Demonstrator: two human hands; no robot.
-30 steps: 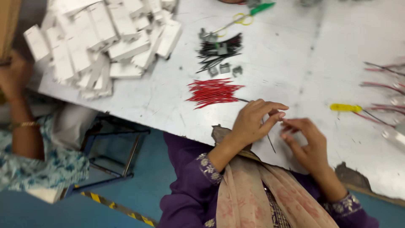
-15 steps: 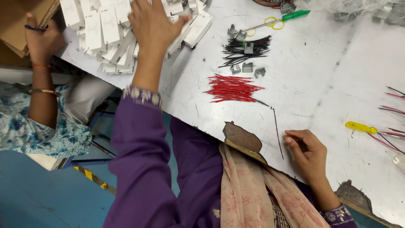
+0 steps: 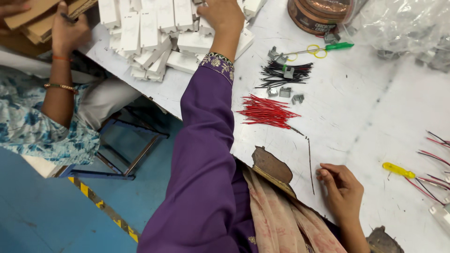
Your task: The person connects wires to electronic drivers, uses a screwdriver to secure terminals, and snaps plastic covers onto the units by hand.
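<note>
Many white boxes (image 3: 154, 33) at the upper left could be knocked off the table (image 3: 375, 122) edge, as the left hand (image 3: 222, 14) is stretched over them, its fingers hidden, while the right hand (image 3: 342, 189) is rested loosely curled, empty, at the lower right.

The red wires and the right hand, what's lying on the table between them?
In the head view, a thin dark wire lies between the red wires and the right hand; otherwise bare white table.

Single head-worn view, looking steeply down and forward, close over the white table (image 3: 365, 117) edge, floor at left
</note>
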